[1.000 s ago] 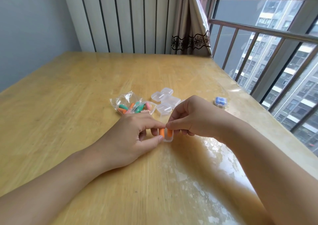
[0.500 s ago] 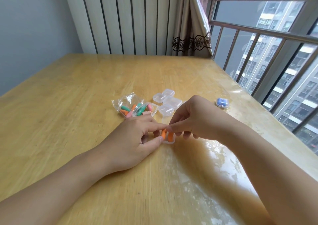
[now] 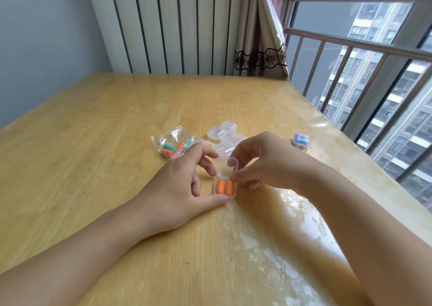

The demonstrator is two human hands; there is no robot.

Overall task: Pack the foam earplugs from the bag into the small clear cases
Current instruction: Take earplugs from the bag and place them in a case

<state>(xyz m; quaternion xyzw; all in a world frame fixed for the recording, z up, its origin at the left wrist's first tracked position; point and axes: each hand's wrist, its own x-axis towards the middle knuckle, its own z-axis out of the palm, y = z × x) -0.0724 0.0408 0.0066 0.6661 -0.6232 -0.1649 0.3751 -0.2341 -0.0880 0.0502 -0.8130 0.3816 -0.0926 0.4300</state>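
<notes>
A small clear case [image 3: 225, 187] lies on the table with two orange earplugs [image 3: 225, 187] side by side in it. Its lid [image 3: 226, 165] stands tilted up. My left hand [image 3: 184, 184] steadies the case with the thumb at its near edge. My right hand [image 3: 261, 160] pinches the lid at its right side. Behind my left hand lies the clear bag [image 3: 174, 143] holding green, orange and pink earplugs. Several empty clear cases [image 3: 225, 136] sit beyond the hands.
A closed case with blue earplugs [image 3: 302, 139] rests near the table's right edge. The wooden table [image 3: 93, 142] is glossy at the right. A railing and window run along the right, a curtain and radiator panel at the back.
The case lid has swung up and stands open, showing both orange earplugs. My left fingers have spread apart and lifted off the case top.
</notes>
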